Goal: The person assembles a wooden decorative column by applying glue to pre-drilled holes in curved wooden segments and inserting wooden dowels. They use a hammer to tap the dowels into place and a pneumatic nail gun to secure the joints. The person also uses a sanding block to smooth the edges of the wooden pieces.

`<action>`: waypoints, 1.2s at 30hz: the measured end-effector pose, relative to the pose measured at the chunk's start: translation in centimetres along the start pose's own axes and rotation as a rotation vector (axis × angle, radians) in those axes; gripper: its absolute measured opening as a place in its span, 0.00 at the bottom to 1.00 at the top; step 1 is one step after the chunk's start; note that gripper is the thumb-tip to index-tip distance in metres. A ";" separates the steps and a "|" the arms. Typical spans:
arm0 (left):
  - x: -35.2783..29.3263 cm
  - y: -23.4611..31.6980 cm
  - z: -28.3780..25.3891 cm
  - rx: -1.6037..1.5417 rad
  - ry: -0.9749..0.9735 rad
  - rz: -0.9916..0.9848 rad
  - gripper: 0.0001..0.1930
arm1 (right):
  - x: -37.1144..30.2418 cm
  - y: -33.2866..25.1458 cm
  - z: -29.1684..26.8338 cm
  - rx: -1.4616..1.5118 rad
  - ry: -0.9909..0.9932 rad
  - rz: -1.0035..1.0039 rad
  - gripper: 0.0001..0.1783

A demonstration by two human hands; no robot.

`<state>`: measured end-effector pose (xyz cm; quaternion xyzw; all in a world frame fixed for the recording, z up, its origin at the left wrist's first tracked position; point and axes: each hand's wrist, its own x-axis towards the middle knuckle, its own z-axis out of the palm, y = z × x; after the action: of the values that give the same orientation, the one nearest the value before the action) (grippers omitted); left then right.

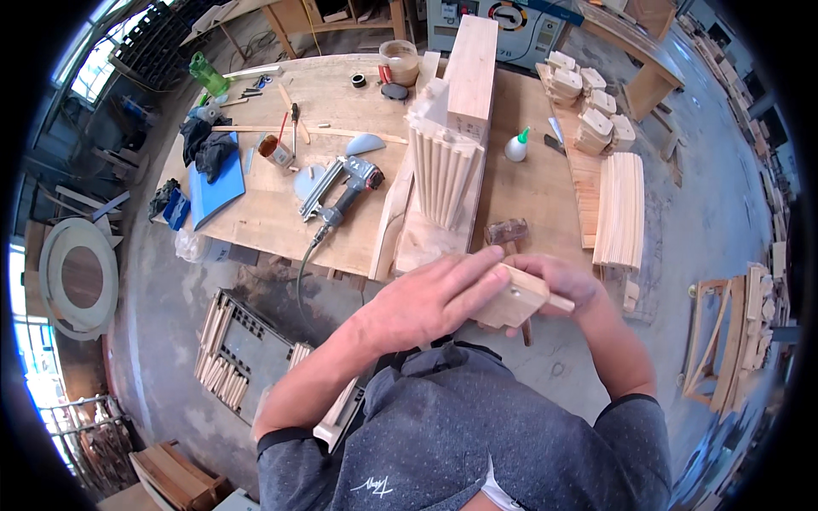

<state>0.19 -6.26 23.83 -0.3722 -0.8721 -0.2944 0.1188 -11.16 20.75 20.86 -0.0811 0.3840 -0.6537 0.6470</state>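
Close to my chest I hold a pale wooden block [521, 296] with a small round hole in its face and a narrower wooden end sticking out at its right. My left hand [443, 294] lies over its left side, fingers pressed together along the top. Around its far right side wraps my right hand [558, 277], its fingertips partly hidden. Just beyond them a wooden mallet [508, 230] rests by the bench edge, its handle partly covered by my hands. A bundle of slim wooden rods [443, 175] leans against a thick wooden beam [471, 72] on the bench.
On the workbench [349, 77] lie a nail gun [345, 192] with its hose, a blue folder [217, 183], a brown-stained jar [275, 152] and a green-capped glue bottle [516, 146]. Curved slats [619, 209] and shaped blocks [596, 102] are stacked right. A crate [256, 341] of dowels stands lower left.
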 end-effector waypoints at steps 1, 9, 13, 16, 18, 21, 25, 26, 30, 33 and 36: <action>0.3 -0.2 -1.0 0.011 0.016 0.052 0.42 | 0.0 -0.3 1.0 -0.023 -0.030 -0.058 0.42; 0.0 -6.3 -4.1 -0.096 0.605 -0.009 0.67 | -1.7 -7.2 8.9 -0.314 0.272 -0.648 0.53; 1.6 -11.3 -3.6 -0.186 0.618 -0.315 0.73 | 2.5 -13.0 10.0 -0.643 0.506 -0.784 0.48; 3.9 -15.7 -2.6 -0.384 0.574 -0.293 0.74 | 6.3 -14.8 9.6 -0.828 0.617 -0.720 0.47; 5.0 -17.7 -2.3 -0.465 0.545 -0.272 0.72 | 8.1 -15.3 9.3 -0.900 0.676 -0.673 0.47; 6.1 -19.3 -2.4 -0.714 0.449 -0.220 0.68 | 9.5 -15.0 9.4 -0.957 0.754 -0.624 0.49; 7.1 -19.9 -0.9 -0.859 0.531 -0.104 0.65 | 9.7 -14.1 10.2 -1.007 0.877 -0.600 0.52; 7.6 -19.5 -0.4 -0.867 0.585 -0.067 0.64 | 9.5 -13.9 11.0 -1.045 0.915 -0.597 0.52; 6.7 -21.1 0.6 -0.862 0.630 -0.094 0.63 | 11.1 -14.1 10.9 -1.243 0.915 -0.534 0.55; 6.9 -21.5 1.0 -0.831 0.647 -0.080 0.63 | 11.7 -14.0 11.3 -1.350 0.976 -0.509 0.57; 7.0 -21.5 1.2 -0.788 0.640 -0.095 0.63 | 11.4 -13.9 10.9 -1.461 1.033 -0.497 0.58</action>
<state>-20.16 -13.32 16.71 -0.2400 -0.6306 -0.7054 0.2173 -17.18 4.26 32.37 -0.2471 0.9127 -0.3244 0.0252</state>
